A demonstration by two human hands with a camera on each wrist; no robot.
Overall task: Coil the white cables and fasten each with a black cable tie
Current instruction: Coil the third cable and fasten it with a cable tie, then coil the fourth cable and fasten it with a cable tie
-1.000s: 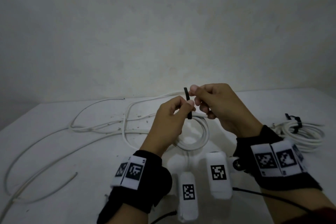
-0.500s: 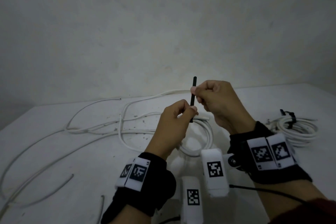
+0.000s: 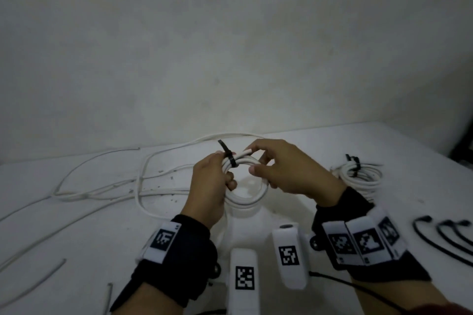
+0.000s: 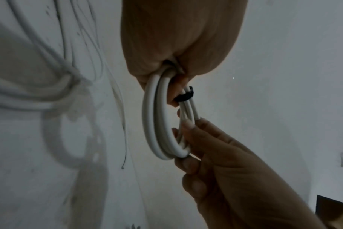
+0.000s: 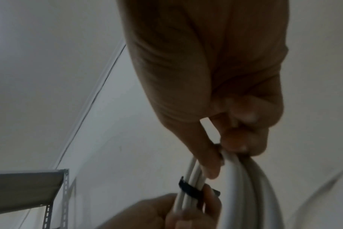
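Gripping round white cable coil (image 3: 245,186) with both my hands' fingers (image 3: 231,181), black plastic tie (image 3: 229,158) on; second tied coil (image 3: 358,174) at 3 o'clock; loose white cables (image 3: 102,186) at 9 remain.

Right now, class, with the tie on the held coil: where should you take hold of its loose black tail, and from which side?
Pinch the free tail near its tip, coming from above and slightly left. It sticks up and to the left, clear of the white coil, above where the cable tie wraps the strands. The left hand and right hand crowd the coil's sides, so the top is the open approach, probably.
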